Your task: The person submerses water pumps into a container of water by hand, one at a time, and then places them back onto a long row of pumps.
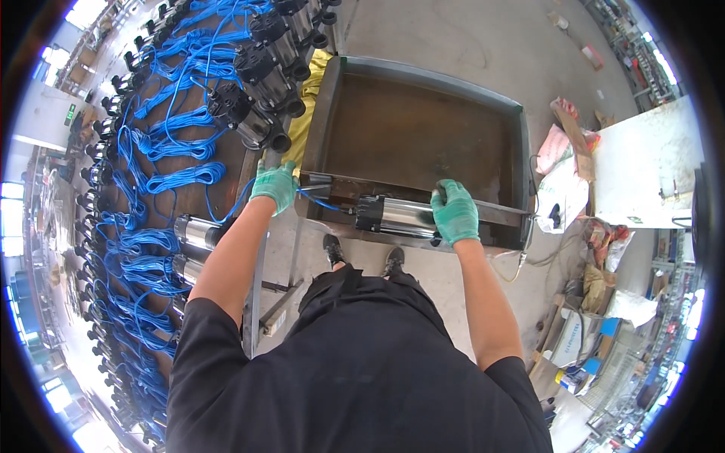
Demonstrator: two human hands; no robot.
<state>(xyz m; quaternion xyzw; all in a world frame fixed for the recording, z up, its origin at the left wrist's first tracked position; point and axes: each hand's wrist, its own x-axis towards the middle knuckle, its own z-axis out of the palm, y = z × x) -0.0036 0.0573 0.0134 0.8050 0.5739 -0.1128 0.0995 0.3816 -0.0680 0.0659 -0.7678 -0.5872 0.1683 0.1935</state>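
My right hand (456, 212), in a green glove, grips the right end of a silver cylindrical pump (405, 216) with a black head. The pump lies on its side across the near part of a metal tank (330, 113). From its black head a blue cable (323, 203) runs left and passes beneath my left hand (276, 186). Also gloved in green, that hand is at the bench's right edge with its fingers stretched forward, close to the nearest upright pump (245, 119). The undersides of its fingers are hidden.
On the left bench (198, 198) lie several coiled blue cables (186, 177), with rows of pumps around them. Yellow cloth (308, 113) hangs between bench and tank. Right of the tank are white sacks (555, 195), a white panel (642, 162) and a hanging cable connector (521, 259).
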